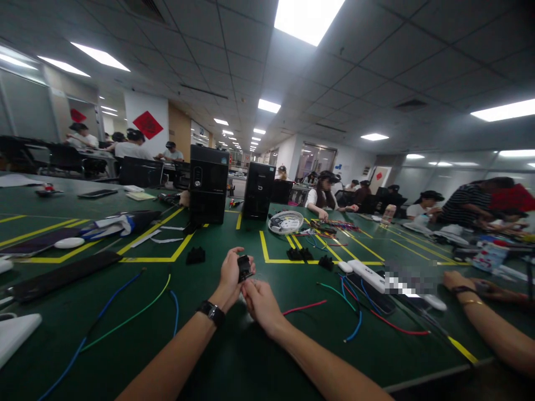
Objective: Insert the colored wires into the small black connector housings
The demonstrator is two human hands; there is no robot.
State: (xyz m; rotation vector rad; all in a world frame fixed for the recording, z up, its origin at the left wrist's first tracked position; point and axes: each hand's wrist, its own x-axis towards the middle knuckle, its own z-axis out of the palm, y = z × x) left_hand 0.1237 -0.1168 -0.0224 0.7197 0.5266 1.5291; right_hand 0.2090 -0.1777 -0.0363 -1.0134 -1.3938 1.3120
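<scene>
My left hand (pixel 228 281), with a black watch on the wrist, is closed around a small black block-shaped part (pixel 244 268) above the green table. Just below it, my right hand (pixel 264 306) has its fingers pinched together at the part's lower edge; what they hold is hidden. A red wire (pixel 307 306) shows to the right of my right wrist, and I cannot tell whether it reaches the fingers. Similar black parts lie further off, one (pixel 195 255) to the left and several (pixel 300 254) to the right.
Blue wire (pixel 87 337) and green wire (pixel 134 317) lie left; more wires (pixel 355 328) lie right, beside a white power strip (pixel 366 275). Two black computer towers (pixel 209 186) stand ahead, near a white round basket (pixel 286 221). Another person's arm (pixel 485 317) rests at right.
</scene>
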